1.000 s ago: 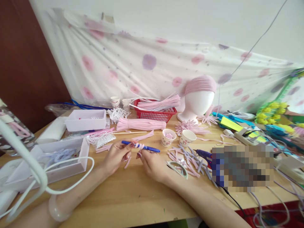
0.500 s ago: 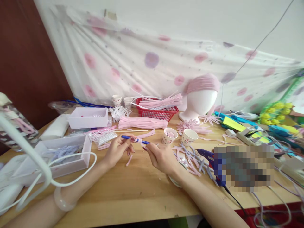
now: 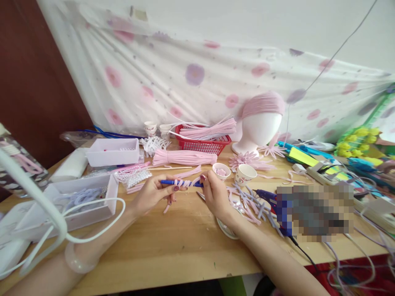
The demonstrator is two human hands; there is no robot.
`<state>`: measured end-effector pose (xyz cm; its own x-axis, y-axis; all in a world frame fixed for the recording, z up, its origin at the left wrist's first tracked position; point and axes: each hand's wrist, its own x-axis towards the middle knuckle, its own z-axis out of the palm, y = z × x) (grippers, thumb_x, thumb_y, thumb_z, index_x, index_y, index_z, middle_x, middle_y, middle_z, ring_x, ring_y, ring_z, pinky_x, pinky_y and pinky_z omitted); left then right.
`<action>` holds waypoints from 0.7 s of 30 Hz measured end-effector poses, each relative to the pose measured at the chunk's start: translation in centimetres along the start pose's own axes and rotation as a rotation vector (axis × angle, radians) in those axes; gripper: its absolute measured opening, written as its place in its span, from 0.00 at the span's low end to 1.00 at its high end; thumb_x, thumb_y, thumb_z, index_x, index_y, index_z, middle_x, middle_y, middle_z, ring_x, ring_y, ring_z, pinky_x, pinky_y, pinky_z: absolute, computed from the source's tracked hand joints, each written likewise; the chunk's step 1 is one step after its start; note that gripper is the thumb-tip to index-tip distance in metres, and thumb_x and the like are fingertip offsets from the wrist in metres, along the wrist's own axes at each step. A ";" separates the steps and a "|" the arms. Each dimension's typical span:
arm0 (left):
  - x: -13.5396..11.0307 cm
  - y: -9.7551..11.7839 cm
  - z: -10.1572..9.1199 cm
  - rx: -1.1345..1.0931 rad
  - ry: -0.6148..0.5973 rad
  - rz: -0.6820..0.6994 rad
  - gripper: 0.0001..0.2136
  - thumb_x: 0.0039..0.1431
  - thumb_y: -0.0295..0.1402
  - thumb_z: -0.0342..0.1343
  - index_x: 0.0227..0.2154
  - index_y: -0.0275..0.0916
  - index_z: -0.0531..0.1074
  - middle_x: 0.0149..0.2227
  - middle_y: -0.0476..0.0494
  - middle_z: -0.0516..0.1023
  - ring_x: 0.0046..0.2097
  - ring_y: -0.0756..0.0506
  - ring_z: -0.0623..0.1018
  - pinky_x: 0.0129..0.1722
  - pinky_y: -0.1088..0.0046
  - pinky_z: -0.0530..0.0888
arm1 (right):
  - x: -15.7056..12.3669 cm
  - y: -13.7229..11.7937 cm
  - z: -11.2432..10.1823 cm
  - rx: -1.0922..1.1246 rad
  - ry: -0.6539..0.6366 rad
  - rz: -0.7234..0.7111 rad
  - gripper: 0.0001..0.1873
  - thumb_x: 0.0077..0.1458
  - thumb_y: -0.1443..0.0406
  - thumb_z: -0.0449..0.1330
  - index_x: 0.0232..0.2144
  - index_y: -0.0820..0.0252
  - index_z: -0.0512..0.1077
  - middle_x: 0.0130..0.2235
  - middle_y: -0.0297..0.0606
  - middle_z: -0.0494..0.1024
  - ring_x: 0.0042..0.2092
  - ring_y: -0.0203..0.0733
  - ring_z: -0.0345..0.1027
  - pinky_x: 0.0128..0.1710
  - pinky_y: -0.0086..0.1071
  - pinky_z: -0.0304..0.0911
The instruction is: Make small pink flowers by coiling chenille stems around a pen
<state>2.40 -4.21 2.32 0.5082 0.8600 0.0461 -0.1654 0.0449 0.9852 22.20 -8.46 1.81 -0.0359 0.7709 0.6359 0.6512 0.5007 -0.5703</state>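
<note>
My left hand [image 3: 150,195] is closed on a blue pen [image 3: 166,182], which lies nearly level above the table. A pink pipe cleaner [image 3: 187,183] is wound round the pen in several loose turns, and a pink tail hangs below my left fingers. My right hand [image 3: 217,196] pinches the pipe cleaner's other end at the pen's right end. Whether the right fingers also touch the pen is hidden. Just beyond the right hand stand a paper cup [image 3: 221,170] of pink pieces and a second paper cup [image 3: 245,174].
A pink pipe cleaner bundle [image 3: 185,157] lies before a red basket [image 3: 202,145]. White trays [image 3: 103,205] stand left, near a white cable stand [image 3: 58,213]. To the right are cut stems [image 3: 247,201], a blue glue gun [image 3: 268,196] and cables. A foam head [image 3: 261,125] stands behind.
My right hand has shifted right and up, from the pen's end to the pipe cleaner's end. More of the coil on the pen now shows. The view has tilted slightly.
</note>
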 end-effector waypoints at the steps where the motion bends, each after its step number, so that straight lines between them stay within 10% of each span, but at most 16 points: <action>1: -0.1 0.0 -0.1 0.016 -0.024 -0.004 0.20 0.43 0.39 0.69 0.37 0.33 0.74 0.28 0.41 0.81 0.21 0.50 0.73 0.17 0.76 0.71 | 0.0 -0.2 0.0 0.019 0.012 0.038 0.12 0.64 0.65 0.44 0.28 0.57 0.60 0.25 0.32 0.69 0.26 0.36 0.60 0.28 0.29 0.55; 5: 0.0 0.2 -0.3 0.038 -0.064 -0.002 0.19 0.43 0.36 0.69 0.38 0.33 0.75 0.28 0.40 0.81 0.20 0.50 0.73 0.16 0.76 0.70 | 0.7 -0.8 -0.3 0.220 -0.043 0.216 0.16 0.64 0.57 0.46 0.26 0.57 0.59 0.21 0.31 0.68 0.21 0.33 0.59 0.24 0.28 0.55; 11: 0.2 0.3 -0.2 -0.205 -0.037 -0.056 0.14 0.40 0.37 0.70 0.29 0.33 0.78 0.26 0.40 0.81 0.21 0.53 0.72 0.17 0.82 0.67 | 1.9 0.2 -1.0 0.902 -0.472 0.635 0.19 0.52 0.50 0.58 0.27 0.58 0.61 0.20 0.33 0.74 0.17 0.33 0.63 0.15 0.23 0.47; 21: 0.3 -1.0 0.4 -0.297 0.127 0.029 0.14 0.40 0.34 0.71 0.31 0.35 0.78 0.26 0.48 0.77 0.27 0.52 0.74 0.21 0.82 0.69 | 0.0 -0.9 1.5 1.011 -0.458 0.523 0.18 0.53 0.51 0.58 0.34 0.59 0.64 0.24 0.33 0.74 0.24 0.35 0.67 0.23 0.27 0.58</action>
<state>3.07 -4.26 1.38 0.3933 0.9188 0.0341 -0.4276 0.1499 0.8914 20.51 -8.28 1.54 -0.3431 0.9355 0.0843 -0.2070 0.0122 -0.9783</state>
